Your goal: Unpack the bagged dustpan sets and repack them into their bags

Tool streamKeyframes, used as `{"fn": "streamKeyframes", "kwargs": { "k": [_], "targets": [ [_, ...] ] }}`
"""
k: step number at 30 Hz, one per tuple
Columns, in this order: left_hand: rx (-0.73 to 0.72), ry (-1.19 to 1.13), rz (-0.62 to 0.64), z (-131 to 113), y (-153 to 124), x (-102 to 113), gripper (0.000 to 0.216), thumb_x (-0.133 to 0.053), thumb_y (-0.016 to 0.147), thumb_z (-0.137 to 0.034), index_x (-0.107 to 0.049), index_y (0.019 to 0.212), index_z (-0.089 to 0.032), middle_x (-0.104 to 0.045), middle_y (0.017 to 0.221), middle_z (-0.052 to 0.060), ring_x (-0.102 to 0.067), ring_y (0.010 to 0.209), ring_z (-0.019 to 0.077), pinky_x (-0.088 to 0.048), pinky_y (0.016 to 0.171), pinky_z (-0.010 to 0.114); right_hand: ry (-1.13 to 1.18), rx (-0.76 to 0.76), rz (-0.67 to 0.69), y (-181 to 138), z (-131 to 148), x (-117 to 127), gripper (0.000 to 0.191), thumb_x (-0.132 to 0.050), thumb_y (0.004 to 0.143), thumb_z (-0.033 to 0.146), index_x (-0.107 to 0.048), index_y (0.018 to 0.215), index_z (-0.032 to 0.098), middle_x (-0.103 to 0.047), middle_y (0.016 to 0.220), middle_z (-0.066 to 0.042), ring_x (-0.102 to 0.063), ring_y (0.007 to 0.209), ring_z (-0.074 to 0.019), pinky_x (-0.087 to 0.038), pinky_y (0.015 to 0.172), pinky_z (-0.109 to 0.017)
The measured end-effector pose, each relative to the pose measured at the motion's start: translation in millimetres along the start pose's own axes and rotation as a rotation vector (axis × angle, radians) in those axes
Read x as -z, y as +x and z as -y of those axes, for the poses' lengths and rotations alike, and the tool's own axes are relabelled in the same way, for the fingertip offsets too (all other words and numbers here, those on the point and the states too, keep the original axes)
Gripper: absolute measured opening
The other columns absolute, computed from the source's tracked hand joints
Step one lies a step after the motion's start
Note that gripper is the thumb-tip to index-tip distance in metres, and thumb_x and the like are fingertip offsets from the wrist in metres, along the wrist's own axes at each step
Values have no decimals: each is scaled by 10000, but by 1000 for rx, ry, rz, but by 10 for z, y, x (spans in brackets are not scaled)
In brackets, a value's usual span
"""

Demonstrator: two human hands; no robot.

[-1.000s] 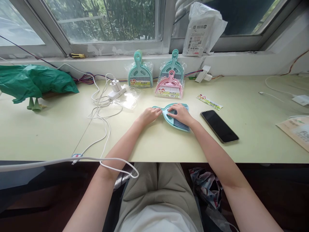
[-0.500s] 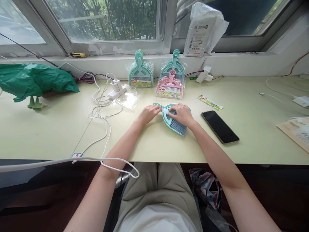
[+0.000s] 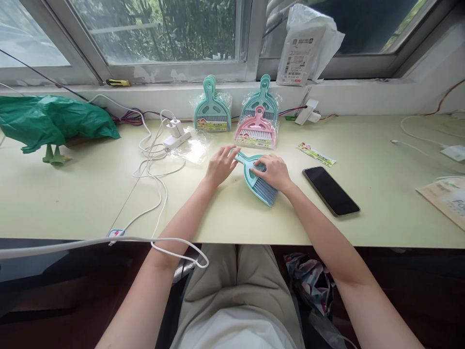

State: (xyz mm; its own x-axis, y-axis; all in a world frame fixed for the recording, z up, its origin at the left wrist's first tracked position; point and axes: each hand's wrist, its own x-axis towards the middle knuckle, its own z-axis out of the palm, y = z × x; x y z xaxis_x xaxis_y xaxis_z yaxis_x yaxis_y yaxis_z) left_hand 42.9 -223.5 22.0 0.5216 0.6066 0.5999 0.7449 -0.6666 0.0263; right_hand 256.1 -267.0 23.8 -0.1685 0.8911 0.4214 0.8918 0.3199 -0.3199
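A light blue hand brush [image 3: 267, 189] lies against its teal dustpan [image 3: 257, 193], handles toward the upper left and grey-blue bristles toward the lower right. My right hand [image 3: 274, 170] is closed over the wide part of the set, thumb on the brush's face and fingers over the far edge. At the handle end, my left hand [image 3: 220, 166] has its fingers apart and curved, the fingertips beside or lightly touching the handle. Behind them stand a pink dustpan set [image 3: 258, 127] in clear wrap, a teal wrapped set [image 3: 264, 94] and a stack of teal sets [image 3: 211, 106].
A black phone [image 3: 331, 191] and a printed label strip [image 3: 316, 154] lie to the right. White cables [image 3: 148, 165] and a power strip [image 3: 177, 140] are on the left, near clear plastic film [image 3: 194, 148]. A green bag [image 3: 54, 121] sits at the far left.
My left hand has loosened from the handle and risen slightly, its fingers spreading. The brush and dustpan have turned a little, with the bristle end shifting left. My right hand stays on them.
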Motion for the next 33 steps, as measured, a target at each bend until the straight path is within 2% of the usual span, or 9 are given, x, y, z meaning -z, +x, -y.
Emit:
{"fn": "streamKeyframes", "kwargs": {
  "k": [4,7,9,10,14,19,24,29,33],
  "targets": [
    [373,-402,-66,-13,87,9,466,-469,919,-338,-424,1351,-168,-544,1322,158,-548,1149,235,-484,912,386,-17,-49,-148,-5,31,-20,217,-572,858,431,-651,838,229,-698,983,-93,-567,1003,-299,-403,838,-429],
    [532,-976,315,-60,138,-1,474,-351,948,-461,-518,1251,-137,-623,1199,154,-631,1017,205,-519,864,366,-13,-99,-229,-9,31,-28,209,-559,866,425,-642,851,234,-694,982,-94,-562,995,-298,-412,836,-419],
    [496,-1302,594,-141,141,4,521,-309,947,-521,-550,1218,-146,-642,1178,136,-643,1035,199,-519,902,355,-7,-131,-266,-9,17,-36,206,-557,866,421,-641,856,234,-692,963,-93,-555,982,-294,-418,828,-408],
    [483,-1398,649,-191,134,8,518,-330,940,-531,-534,1238,-160,-645,1180,124,-642,1049,196,-512,928,354,-6,-146,-281,-10,8,-41,210,-556,865,424,-641,857,233,-691,954,-95,-552,977,-295,-418,824,-406],
    [554,-1513,619,-351,88,21,608,-602,841,-383,-359,1375,-223,-638,1207,87,-634,1087,186,-504,960,351,-10,-180,-285,-7,-5,-66,243,-526,877,440,-650,855,233,-695,971,-104,-547,981,-305,-394,835,-431],
    [650,-1440,567,-279,87,-24,608,-571,801,-224,-332,1360,-197,-660,1099,83,-673,971,166,-535,899,353,104,-213,-271,38,-48,-42,288,-453,910,370,-687,811,235,-714,967,-88,-568,1005,-289,-372,890,-452],
    [673,-1291,520,-65,107,-59,487,-506,773,-241,-406,1247,-194,-659,1044,67,-674,881,153,-545,790,312,3,-558,-418,84,-505,52,327,-400,901,318,-702,971,215,-674,1123,-134,-533,1109,-336,-302,979,-591],
    [723,-1287,403,54,112,61,434,-509,728,-289,-559,1155,-231,-644,966,33,-633,899,187,-489,724,279,-204,-811,-136,8,-1081,88,576,-435,888,437,-448,1394,162,-371,1507,-198,-271,1396,-397,-189,1021,-708],
    [785,-1349,321,69,115,122,467,-585,710,-309,-580,1174,-263,-648,992,27,-616,944,208,-447,720,268,-272,-775,51,-37,-1160,70,543,-374,925,450,-482,1363,146,-367,1508,-210,-286,1399,-396,-121,1053,-718]
  ]
}}
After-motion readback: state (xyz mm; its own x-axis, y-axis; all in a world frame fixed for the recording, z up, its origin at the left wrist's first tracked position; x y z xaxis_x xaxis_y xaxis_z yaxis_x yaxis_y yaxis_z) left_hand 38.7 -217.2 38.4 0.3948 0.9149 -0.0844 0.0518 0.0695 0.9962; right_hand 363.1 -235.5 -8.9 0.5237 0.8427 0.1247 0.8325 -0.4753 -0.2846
